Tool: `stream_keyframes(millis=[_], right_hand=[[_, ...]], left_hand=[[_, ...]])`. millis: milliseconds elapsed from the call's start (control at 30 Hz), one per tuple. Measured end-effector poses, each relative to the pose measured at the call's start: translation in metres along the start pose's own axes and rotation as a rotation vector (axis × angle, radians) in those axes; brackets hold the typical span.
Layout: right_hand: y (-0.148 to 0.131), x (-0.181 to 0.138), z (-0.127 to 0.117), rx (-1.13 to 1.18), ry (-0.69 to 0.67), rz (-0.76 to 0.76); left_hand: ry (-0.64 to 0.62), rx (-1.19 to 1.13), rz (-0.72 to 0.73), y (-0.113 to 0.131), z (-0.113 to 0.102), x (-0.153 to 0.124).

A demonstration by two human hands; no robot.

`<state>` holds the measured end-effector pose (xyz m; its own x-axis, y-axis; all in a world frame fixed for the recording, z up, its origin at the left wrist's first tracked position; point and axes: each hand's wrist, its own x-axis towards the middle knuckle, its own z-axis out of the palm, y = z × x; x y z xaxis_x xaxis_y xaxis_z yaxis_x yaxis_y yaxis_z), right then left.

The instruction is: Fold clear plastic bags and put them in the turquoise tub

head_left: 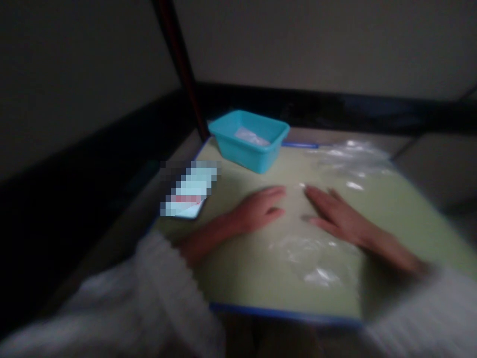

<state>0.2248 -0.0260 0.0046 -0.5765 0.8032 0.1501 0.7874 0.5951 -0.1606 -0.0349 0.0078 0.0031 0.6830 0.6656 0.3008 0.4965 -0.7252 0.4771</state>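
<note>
While my left hand and right hand lie flat on the clear plastic, fingers stretched out and gripping nothing, I judge it light, limp, slippery and quick to crease, so a pinch at an edge or corner would hold it best. It lies mid-mat on the tabletop, near the tub. I can read no writing; the patch at left is blurred.

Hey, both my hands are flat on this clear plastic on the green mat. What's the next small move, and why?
Probably sweep both hands apart and back toward you. The left hand and right hand lie flat, side by side, on the crinkled clear plastic film, and its creases bunch on the nearer part of the pale green mat.
</note>
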Motion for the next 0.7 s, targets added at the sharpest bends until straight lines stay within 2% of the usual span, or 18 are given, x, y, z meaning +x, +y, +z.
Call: stream_keyframes(millis=[67, 133, 333, 400, 467, 533, 633, 700], right_hand=[[0.002, 0.001, 0.001, -0.027, 0.003, 0.033], [0.006, 0.001, 0.002, -0.046, 0.012, 0.07], [0.017, 0.001, 0.004, -0.083, 0.06, 0.195], [0.014, 0.002, 0.0, -0.064, 0.106, 0.195], [0.007, 0.003, -0.007, 0.014, 0.149, 0.121], [-0.004, 0.003, -0.018, 0.161, 0.142, -0.034], [-0.023, -0.003, -0.032, 0.341, -0.046, -0.279], [-0.034, -0.009, -0.038, 0.345, -0.18, -0.328]], left_hand=[[-0.09, 0.085, 0.029, 0.002, 0.003, -0.003], [-0.127, 0.168, 0.036, 0.001, 0.004, -0.005], [-0.137, 0.264, 0.021, -0.007, 0.002, -0.006], [-0.128, 0.282, 0.008, -0.012, 0.001, -0.006], [-0.109, 0.295, -0.006, -0.017, -0.001, -0.007], [-0.07, 0.295, -0.019, -0.021, -0.004, -0.007], [0.037, 0.253, -0.038, -0.016, -0.007, -0.007], [0.11, 0.188, -0.024, -0.008, -0.008, -0.006]])
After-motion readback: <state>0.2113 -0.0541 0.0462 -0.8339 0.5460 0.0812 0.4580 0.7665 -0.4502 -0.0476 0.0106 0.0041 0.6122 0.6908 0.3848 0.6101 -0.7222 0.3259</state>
